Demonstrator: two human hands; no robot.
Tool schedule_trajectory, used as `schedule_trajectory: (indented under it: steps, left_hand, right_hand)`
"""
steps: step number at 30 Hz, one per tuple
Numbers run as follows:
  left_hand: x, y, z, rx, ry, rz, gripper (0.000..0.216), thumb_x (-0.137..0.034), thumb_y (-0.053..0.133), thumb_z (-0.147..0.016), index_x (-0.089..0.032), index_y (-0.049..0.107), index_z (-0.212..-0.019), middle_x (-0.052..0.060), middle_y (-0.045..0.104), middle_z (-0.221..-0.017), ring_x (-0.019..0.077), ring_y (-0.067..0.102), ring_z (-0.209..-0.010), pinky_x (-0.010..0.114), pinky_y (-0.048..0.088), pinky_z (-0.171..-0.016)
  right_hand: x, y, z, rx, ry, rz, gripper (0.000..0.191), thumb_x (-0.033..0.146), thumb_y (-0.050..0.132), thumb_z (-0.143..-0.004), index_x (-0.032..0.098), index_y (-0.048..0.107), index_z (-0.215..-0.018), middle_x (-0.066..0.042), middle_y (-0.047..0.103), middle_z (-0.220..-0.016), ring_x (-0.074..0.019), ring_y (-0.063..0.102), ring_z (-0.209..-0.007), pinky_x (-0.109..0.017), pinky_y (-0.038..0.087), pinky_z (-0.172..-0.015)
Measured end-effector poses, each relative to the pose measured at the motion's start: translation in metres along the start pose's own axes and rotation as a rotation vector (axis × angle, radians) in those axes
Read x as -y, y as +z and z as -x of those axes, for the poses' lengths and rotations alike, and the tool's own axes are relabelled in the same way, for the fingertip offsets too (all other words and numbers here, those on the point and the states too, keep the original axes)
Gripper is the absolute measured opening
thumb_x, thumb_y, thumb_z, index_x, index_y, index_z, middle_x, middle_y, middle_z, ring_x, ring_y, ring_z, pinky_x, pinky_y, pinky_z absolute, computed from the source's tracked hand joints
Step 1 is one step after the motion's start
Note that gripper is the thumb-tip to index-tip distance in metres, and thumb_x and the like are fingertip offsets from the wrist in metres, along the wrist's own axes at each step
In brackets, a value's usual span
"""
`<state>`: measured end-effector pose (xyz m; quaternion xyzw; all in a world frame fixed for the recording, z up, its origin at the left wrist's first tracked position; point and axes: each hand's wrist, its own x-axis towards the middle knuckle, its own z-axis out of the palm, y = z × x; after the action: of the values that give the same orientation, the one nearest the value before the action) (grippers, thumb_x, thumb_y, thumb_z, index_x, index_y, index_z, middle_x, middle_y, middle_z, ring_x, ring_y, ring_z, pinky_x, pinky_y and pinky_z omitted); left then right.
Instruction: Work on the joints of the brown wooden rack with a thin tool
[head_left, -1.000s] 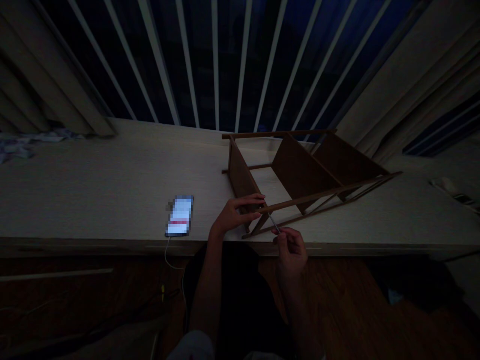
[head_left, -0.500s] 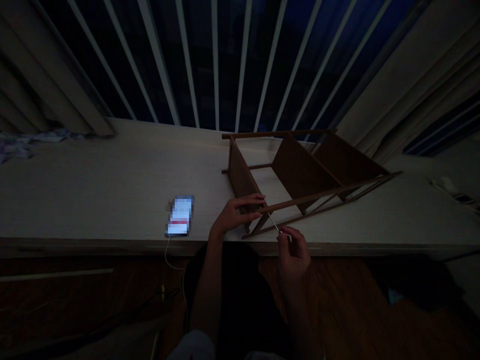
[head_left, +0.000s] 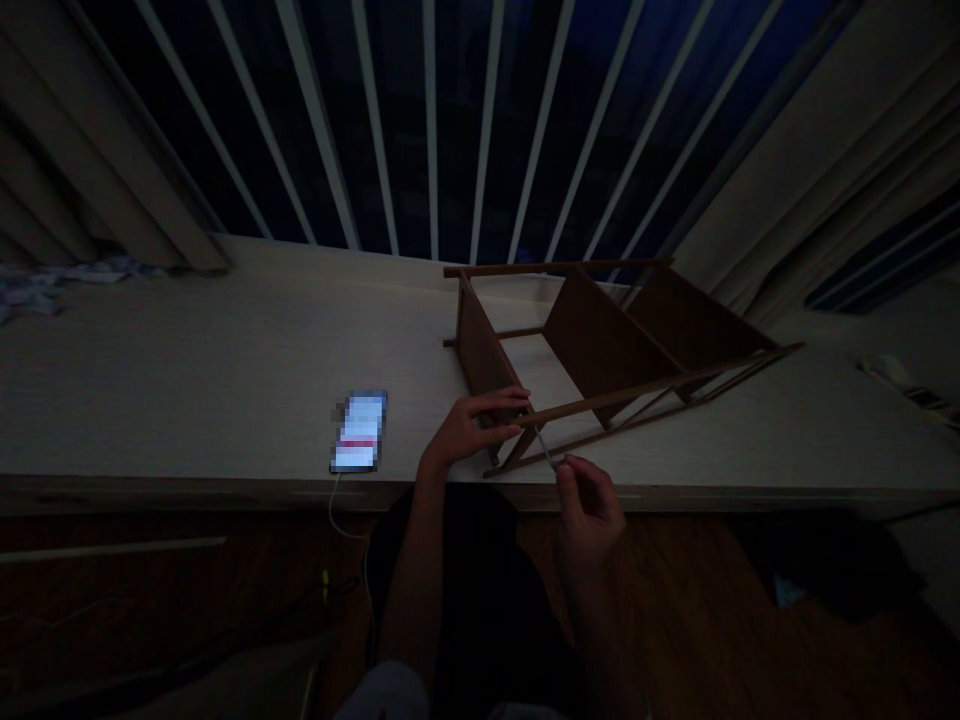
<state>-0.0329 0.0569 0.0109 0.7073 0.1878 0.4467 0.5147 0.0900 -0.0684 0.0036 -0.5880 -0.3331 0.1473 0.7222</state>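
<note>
A brown wooden shelf rack [head_left: 611,345] lies on its side on the pale ledge, its boards standing up between thin rails. My left hand [head_left: 461,430] holds its near left corner, with fingers on the end board and thumb at the rail's end. In my right hand [head_left: 589,500], thumb and fingers pinch a thin metal rod [head_left: 546,447] that looks like a hex key. The rod's far tip meets the near rail close to my left thumb; the exact contact is too dark to make out.
A lit phone [head_left: 360,432] lies on the ledge [head_left: 187,390] left of my hands, a white cable [head_left: 334,515] hanging from it over the front edge. Behind are white window bars [head_left: 431,130] and curtains [head_left: 810,190]. A dark heap [head_left: 832,570] rests on the wooden floor.
My right hand has shifted and turned slightly, and the rod has turned a little with it. The left hand, rack and phone stay put.
</note>
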Motion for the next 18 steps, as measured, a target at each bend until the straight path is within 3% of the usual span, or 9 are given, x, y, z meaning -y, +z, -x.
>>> schedule_trajectory:
  steps: [18]
  left_hand:
    - [-0.0011,0.0000,0.0005,0.000,-0.018,-0.012,0.034,-0.026,0.068,-0.069,-0.019,0.064,-0.102,0.010,0.059,-0.119,0.0223,0.050,-0.116,0.039,0.041,-0.097]
  right_hand:
    - [-0.0007,-0.0008,-0.0018,0.046,0.065,-0.026,0.018,0.034,0.063,-0.074,0.017,0.058,-0.080,-0.002,0.062,-0.072,-0.0142,0.060,-0.065,-0.028,0.048,-0.063]
